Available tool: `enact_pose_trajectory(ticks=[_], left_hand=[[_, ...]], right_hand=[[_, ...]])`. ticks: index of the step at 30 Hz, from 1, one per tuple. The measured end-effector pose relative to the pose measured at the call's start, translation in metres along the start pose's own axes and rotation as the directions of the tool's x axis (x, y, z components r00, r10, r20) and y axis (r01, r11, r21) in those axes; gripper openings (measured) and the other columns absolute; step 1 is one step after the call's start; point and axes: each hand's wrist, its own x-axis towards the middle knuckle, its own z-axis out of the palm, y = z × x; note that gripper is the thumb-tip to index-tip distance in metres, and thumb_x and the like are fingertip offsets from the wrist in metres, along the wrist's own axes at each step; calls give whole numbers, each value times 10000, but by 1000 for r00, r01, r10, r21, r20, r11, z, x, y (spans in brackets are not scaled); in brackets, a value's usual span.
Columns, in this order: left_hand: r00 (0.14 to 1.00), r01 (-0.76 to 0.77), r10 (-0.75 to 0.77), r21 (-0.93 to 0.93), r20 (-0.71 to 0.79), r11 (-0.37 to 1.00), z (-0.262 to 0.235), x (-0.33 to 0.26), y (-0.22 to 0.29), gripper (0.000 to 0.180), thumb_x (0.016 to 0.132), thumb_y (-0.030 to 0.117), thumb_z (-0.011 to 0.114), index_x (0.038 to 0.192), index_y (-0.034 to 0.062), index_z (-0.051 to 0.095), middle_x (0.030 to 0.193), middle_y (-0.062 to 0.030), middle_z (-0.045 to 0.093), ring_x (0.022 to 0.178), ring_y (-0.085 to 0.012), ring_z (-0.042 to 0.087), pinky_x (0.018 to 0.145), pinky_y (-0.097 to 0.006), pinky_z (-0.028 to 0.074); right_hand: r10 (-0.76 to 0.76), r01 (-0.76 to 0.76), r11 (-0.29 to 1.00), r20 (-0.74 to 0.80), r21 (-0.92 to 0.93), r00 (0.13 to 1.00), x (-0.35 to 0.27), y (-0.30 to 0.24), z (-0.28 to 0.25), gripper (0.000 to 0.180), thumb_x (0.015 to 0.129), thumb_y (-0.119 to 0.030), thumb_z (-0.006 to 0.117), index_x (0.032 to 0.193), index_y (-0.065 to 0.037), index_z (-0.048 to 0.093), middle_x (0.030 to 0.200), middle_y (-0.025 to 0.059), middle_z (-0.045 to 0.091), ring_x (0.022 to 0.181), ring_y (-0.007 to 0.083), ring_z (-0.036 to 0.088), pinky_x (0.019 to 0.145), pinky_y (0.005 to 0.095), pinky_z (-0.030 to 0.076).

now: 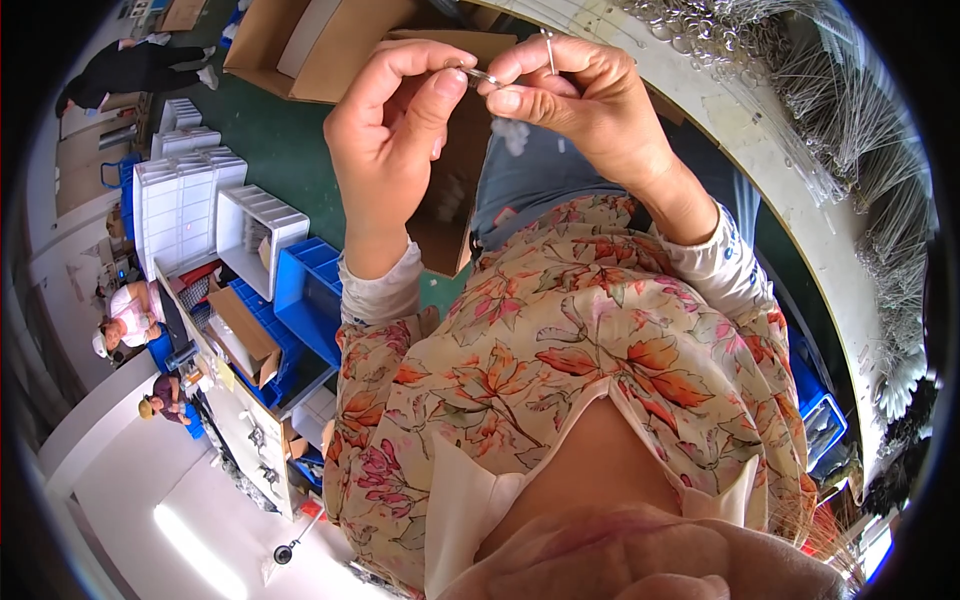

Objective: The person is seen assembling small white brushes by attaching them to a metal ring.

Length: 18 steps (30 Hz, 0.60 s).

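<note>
Between my two hands is a small silver metal ring (480, 76), drawn across from fingertip to fingertip. My left hand (392, 125) is closed, pinching the ring's left end with thumb and index finger. On the other end, the thumb and index finger of my right hand (590, 100) are pressed together. A thin silver pin-like piece (550, 52) sticks out between my right fingers; its full shape is hidden. Just below my right thumb shows a whitish fluffy cluster (511, 135), and I cannot tell what it hangs from.
A pale curved table (800, 215) on the right bears loose metal rings (690, 25) and bundles of thin clear strands (860, 120). An open cardboard box (330, 50) lies beyond my hands. White crates (185, 205) and blue bins (308, 295) stand at left. Several people are farther off.
</note>
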Motion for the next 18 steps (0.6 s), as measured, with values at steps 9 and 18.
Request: enact_pose_trajectory(ticks=[9,18], left_hand=[[995,-91,93,48,-25,995,4,1,1,99,858,28,609,943,-20,624,909,-42,596,513,-28,459,440,-173,353],[992,-102,89,-152,-87,983,11,4,-12,120,915,99,546,943,-17,564,772,-23,576,470,-20,403,407,-174,305]], right_hand=[[-19,18,998,-12,-65,1000,-3,-9,2,113,801,-138,707,900,-85,694,548,-116,321,521,3,237,466,189,215],[-633,489,528,61,-694,771,9,-12,11,221,847,0,607,1065,19,640,973,109,599,774,120,564,622,204,444]])
